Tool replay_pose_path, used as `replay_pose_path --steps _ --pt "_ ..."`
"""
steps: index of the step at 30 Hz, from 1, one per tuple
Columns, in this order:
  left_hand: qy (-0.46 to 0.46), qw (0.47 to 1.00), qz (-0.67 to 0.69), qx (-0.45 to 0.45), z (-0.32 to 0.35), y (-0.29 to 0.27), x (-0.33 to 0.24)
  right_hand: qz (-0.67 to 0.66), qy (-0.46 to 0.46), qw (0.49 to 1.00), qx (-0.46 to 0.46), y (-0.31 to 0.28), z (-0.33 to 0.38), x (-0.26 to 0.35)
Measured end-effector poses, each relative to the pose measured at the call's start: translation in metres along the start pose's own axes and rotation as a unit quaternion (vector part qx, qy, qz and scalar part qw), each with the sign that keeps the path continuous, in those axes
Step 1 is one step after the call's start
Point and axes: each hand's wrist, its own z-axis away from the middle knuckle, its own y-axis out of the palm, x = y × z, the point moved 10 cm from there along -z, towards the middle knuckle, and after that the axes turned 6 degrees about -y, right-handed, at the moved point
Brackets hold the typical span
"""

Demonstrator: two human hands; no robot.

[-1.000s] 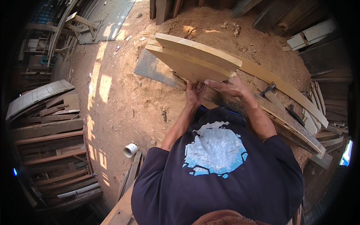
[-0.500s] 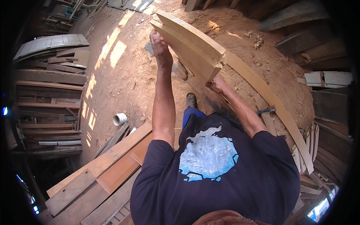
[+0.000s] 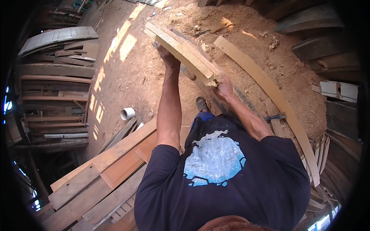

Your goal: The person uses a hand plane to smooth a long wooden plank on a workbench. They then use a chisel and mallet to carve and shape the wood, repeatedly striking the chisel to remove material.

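The pale wooden piece point(image 3: 185, 54) hides parts of both hands point(image 3: 169, 57) from view.

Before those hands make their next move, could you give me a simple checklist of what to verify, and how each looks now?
1. Both ends of the wooden piece supported: ok; the left hand is at the far end, the right hand at the near one.
2. Firmness of the grip: cannot tell; some fingers are hidden.
3. Near end clean: not ok; it looks rough and ragged.
4. Held wood apart from the long plank: ok; sawdust-covered ground shows between them.
5. Hammer away from the hands: ok; it lies by the plank.
6. Footing: cannot tell; only one shoe shows.
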Motion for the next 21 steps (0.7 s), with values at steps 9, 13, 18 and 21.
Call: replay_pose_path --steps 9,13,18,21 --pt "-0.012 1.000 0.010 0.023 -0.004 0.007 -0.005 -0.007 -0.006 1.000 0.013 0.008 0.000 -0.005" --pt "-0.012 1.000 -0.022 0.012 -0.001 0.007 -0.008 0.016 -0.017 0.997 0.068 0.017 -0.001 -0.008" --pt "0.030 0.992 -0.121 -0.003 0.009 0.043 -0.036 0.008 0.019 0.994 0.109 0.034 -0.001 -0.030" --pt "0.053 0.989 -0.135 -0.006 0.011 0.050 -0.041 0.001 0.009 0.993 0.120 0.036 -0.001 -0.032"
